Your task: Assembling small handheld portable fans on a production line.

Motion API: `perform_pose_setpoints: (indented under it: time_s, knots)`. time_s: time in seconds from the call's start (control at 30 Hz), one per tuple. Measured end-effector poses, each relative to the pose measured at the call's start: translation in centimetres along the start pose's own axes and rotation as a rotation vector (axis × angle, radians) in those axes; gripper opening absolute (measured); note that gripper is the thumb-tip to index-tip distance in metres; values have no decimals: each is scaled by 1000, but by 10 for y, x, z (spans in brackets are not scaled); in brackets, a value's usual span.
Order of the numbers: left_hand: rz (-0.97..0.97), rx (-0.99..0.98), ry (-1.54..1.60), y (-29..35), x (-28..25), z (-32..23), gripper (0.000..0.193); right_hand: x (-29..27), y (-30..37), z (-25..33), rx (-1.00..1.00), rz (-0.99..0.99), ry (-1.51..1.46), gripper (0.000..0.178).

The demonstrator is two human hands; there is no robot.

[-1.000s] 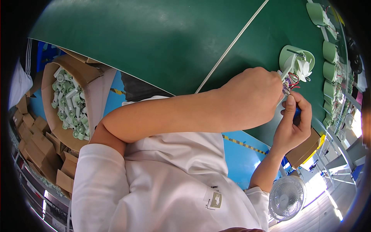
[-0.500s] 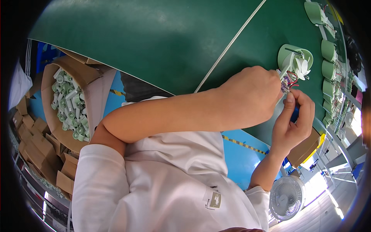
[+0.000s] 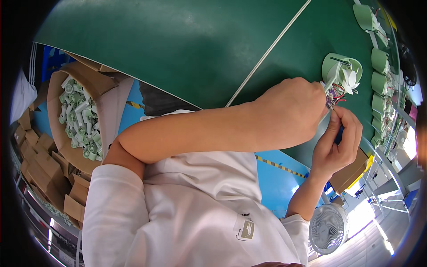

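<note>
My left hand reaches across from the left, closed round the lower part of a small pale green fan housing at the right of the green table. White fan blades sit in the housing's round head. Beside my left knuckles a small circuit board shows, with red wires looping off it. My right hand is just below, thumb and forefinger pinched together by the board's lower end. What the pinch holds is too small to make out. Something dark blue shows behind the curled fingers.
Several similar pale green housings stand in a row along the right. A cardboard box full of pale green and white parts is at the left, with brown cartons beyond it. A white fan stands lower right.
Both hands keep their places at the housing. My right fingertips have shifted only slightly by the board, and the whole picture has moved a little.
</note>
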State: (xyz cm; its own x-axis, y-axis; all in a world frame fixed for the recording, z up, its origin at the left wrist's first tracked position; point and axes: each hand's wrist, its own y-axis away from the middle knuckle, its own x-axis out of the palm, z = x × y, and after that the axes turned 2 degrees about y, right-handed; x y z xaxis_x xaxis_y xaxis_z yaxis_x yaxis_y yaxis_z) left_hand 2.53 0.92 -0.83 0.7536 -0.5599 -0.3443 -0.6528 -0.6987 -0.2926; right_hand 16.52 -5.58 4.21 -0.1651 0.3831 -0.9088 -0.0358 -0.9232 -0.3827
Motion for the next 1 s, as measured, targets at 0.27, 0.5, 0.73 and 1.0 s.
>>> perform_pose_setpoints:
  time_s: [0.27,0.5,0.73,1.0]
  knots:
    - [37,-107,66,-1,-2,-1,28,0,-1,-1,21,-9,13,8]
    - [32,-86,75,-2,-5,-3,29,0,-2,3,31,-23,20,3]
    - [-24,-50,87,-1,-5,-2,29,-4,-7,12,24,-21,83,8]
    - [5,-121,149,-1,-6,-3,28,-2,-5,16,82,-33,46,8]
